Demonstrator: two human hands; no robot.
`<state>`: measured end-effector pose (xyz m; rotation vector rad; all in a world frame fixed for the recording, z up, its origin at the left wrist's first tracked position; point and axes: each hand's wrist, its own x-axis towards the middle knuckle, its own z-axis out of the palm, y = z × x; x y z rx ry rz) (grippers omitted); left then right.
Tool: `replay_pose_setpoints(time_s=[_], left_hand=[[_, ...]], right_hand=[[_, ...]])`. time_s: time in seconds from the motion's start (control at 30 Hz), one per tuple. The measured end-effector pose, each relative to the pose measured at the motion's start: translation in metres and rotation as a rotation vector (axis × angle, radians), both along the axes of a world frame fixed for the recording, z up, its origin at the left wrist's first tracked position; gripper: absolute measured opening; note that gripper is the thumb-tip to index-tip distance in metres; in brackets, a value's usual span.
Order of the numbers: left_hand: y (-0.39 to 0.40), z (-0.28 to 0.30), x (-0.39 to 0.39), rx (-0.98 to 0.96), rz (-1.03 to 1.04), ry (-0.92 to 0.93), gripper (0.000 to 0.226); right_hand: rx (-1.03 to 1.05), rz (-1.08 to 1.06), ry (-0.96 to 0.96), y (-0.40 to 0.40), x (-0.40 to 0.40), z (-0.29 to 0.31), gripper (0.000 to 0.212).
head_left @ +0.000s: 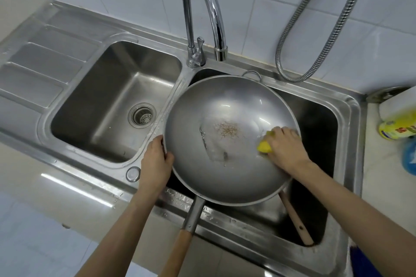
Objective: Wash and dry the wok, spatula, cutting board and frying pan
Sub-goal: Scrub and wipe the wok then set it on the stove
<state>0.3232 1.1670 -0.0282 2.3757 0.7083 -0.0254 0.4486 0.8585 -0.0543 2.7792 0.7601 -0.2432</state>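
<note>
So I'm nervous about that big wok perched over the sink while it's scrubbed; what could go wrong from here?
The wok sits across the right basin, steadied only by the left hand at its rim, so it might tip or slide as the right hand presses the sponge. Its long handle overhangs the counter and could be bumped.

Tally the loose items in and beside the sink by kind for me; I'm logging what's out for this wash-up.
Wok: 1
Yellow sponge: 1
Wooden handle under the wok, tool end hidden: 1
Yellow bottle on the counter: 1
Blue object at the frame edge, kind unclear: 1
Total: 5
</note>
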Motion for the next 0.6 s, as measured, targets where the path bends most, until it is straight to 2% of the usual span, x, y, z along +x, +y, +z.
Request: replay_pose_setpoints(time_s=[0.07, 0.13, 0.27, 0.37, 0.43, 0.5, 0.6], left_hand=[[0.002, 0.0, 0.003, -0.03, 0.012, 0.015, 0.037], [0.004, 0.002, 0.008, -0.042, 0.008, 0.034, 0.036], [0.011, 0.007, 0.017, -0.057, 0.04, 0.033, 0.026], [0.017, 0.01, 0.025, -0.059, 0.062, 0.026, 0.025], [0.02, 0.012, 0.03, -0.055, 0.062, 0.042, 0.026], [0.02, 0.014, 0.033, -0.055, 0.042, 0.056, 0.025], [0.021, 0.012, 0.032, -0.053, 0.029, 0.054, 0.022]], right_hand=[[-0.007, -0.012, -0.063, 0.002, 0.011, -0.007, 0.043], [0.034, -0.06, 0.005, 0.017, 0.006, -0.011, 0.043], [0.336, -0.113, 0.325, 0.062, -0.041, -0.022, 0.054], [0.556, 0.048, 0.58, 0.087, -0.074, -0.02, 0.056], [0.615, 0.121, 0.688, 0.089, -0.077, -0.017, 0.054], [0.549, 0.161, 0.649, 0.081, -0.065, -0.018, 0.054], [0.345, 0.135, 0.436, 0.059, -0.033, -0.024, 0.057]])
